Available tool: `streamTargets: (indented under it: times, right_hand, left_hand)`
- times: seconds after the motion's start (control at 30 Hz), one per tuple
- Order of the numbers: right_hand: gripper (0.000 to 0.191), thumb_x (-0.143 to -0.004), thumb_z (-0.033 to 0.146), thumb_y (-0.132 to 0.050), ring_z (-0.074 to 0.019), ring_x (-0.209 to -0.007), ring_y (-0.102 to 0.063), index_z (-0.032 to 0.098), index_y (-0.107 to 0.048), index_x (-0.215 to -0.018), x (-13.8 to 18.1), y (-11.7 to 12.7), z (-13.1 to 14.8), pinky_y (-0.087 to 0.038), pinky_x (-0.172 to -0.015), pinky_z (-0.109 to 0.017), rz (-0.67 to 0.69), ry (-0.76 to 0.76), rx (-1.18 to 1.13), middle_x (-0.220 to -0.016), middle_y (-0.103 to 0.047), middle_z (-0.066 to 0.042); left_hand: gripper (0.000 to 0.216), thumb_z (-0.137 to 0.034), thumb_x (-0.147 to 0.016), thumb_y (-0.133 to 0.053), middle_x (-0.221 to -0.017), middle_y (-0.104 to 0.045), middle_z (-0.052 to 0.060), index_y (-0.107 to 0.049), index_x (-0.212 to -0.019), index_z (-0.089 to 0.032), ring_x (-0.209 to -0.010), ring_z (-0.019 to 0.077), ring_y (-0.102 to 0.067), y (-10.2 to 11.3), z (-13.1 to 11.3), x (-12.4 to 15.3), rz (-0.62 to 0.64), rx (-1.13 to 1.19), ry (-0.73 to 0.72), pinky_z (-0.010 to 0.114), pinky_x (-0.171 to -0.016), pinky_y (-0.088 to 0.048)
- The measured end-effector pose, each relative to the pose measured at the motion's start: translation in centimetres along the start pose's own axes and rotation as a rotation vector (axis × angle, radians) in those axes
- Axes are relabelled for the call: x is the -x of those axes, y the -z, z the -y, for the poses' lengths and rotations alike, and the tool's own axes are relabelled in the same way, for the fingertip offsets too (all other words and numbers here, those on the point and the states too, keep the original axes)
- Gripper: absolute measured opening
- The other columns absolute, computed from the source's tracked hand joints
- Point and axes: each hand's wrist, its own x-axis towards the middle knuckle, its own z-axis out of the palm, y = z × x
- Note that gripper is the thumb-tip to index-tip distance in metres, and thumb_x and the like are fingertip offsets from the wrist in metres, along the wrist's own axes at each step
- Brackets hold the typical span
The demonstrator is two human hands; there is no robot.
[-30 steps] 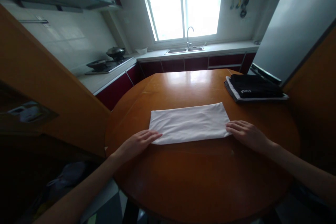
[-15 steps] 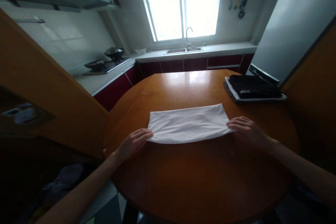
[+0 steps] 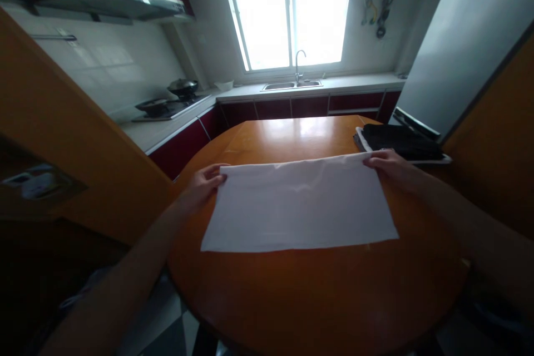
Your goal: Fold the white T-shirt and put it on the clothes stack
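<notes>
Hands pinch white cloth corners

The white cloth looks smooth and matt; the round table is glossy wood.

Table: round, orange wood
Dark folded clothes: table's far right edge
Sink: under window
Wok: on stove

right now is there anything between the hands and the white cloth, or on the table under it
Nothing visible. The left hand and right hand each grip a top corner of the white cloth, which hangs above the round table. The wood around it is bare. The dark folded clothes lie at the far right, just behind the right hand.
</notes>
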Motion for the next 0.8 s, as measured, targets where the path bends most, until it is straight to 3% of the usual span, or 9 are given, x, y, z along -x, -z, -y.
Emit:
streamTargets:
  times: [0.1, 0.2, 0.37, 0.5, 0.57, 0.63, 0.73, 0.8]
  right_hand:
    - [0.021, -0.067, 0.031, -0.079, -0.0128, -0.059, -0.058, 0.014, -0.068, -0.072, -3.4, -1.9, -2.6, -0.049, -0.058, -0.024, 0.018, -0.146, 0.031, -0.066, -0.065, -0.002]
    - [0.016, -0.069, 0.024, -0.075, -0.0093, -0.051, -0.05, 0.014, -0.064, -0.063, -5.9, -3.0, -5.1, -0.043, -0.051, -0.021, -0.01, -0.2, 0.147, -0.055, -0.055, 0.002]
    - [0.013, -0.072, 0.022, -0.072, -0.0078, -0.048, -0.046, 0.014, -0.064, -0.065, -9.1, -2.1, -6.6, -0.039, -0.048, -0.02, -0.007, -0.166, 0.247, -0.053, -0.053, 0.004]
    - [0.01, -0.078, 0.02, -0.069, -0.0128, -0.057, -0.057, 0.012, -0.07, -0.084, -10.9, -1.8, -6.7, -0.047, -0.056, -0.023, -0.064, -0.17, 0.425, -0.067, -0.064, -0.002]
    - [0.022, -0.082, 0.024, -0.068, -0.0202, -0.074, -0.066, 0.01, -0.071, -0.099, -11.0, -2.7, -6.7, -0.053, -0.07, -0.03, -0.195, -0.137, 0.642, -0.084, -0.071, -0.01]
    - [0.035, -0.088, 0.03, -0.063, -0.0283, -0.1, -0.067, 0.008, -0.069, -0.115, -10.3, -4.6, -6.8, -0.053, -0.088, -0.037, -0.34, -0.021, 0.861, -0.108, -0.071, -0.019]
    - [0.049, -0.097, 0.036, -0.048, -0.0307, -0.13, -0.054, 0.009, -0.058, -0.137, -8.3, -8.3, -7.3, -0.043, -0.108, -0.041, -0.369, 0.236, 0.99, -0.138, -0.06, -0.021]
    - [0.055, -0.1, 0.039, -0.041, -0.0297, -0.142, -0.043, 0.01, -0.051, -0.145, -7.0, -10.6, -7.8, -0.035, -0.116, -0.043, -0.277, 0.324, 1.034, -0.152, -0.049, -0.019]
  left_hand:
    - [0.048, -0.027, -0.061, -0.087, -0.089, -0.072, 0.004, -0.069, -0.103, -0.013, -0.067, 0.0124, -0.066, -1.2, 4.1, -2.5, 0.0, 0.009, 0.178, 0.021, -0.061, -0.055]
    - [0.038, -0.022, -0.065, -0.085, -0.086, -0.071, 0.005, -0.068, -0.098, -0.012, -0.066, 0.0116, -0.065, -2.1, 7.0, -4.3, -0.085, -0.023, 0.285, 0.02, -0.059, -0.054]
    - [0.04, -0.024, -0.07, -0.084, -0.09, -0.071, 0.006, -0.067, -0.104, -0.013, -0.07, 0.0132, -0.066, -1.7, 7.5, -6.2, -0.039, -0.026, 0.303, 0.023, -0.062, -0.056]
    - [0.043, -0.026, -0.076, -0.079, -0.1, -0.072, 0.012, -0.065, -0.113, -0.011, -0.079, 0.0191, -0.07, -1.2, 6.9, -7.7, 0.006, -0.211, 0.308, 0.031, -0.072, -0.059]
    - [0.042, -0.026, -0.082, -0.072, -0.112, -0.071, 0.018, -0.064, -0.119, -0.008, -0.092, 0.0246, -0.072, -1.8, 6.7, -8.2, -0.085, -0.447, 0.217, 0.038, -0.086, -0.059]
    - [0.042, -0.025, -0.088, -0.062, -0.127, -0.066, 0.02, -0.062, -0.127, -0.007, -0.114, 0.0282, -0.067, -3.2, 6.9, -8.0, -0.166, -0.705, 0.006, 0.041, -0.104, -0.051]
    - [0.048, -0.028, -0.098, -0.045, -0.15, -0.053, 0.018, -0.055, -0.141, -0.01, -0.141, 0.0266, -0.047, -5.8, 7.9, -6.5, -0.023, -0.953, -0.254, 0.042, -0.121, -0.032]
    - [0.054, -0.037, -0.101, -0.039, -0.159, -0.041, 0.016, -0.047, -0.149, -0.012, -0.15, 0.0277, -0.033, -7.1, 8.8, -5.2, 0.106, -1.051, -0.252, 0.046, -0.124, -0.022]
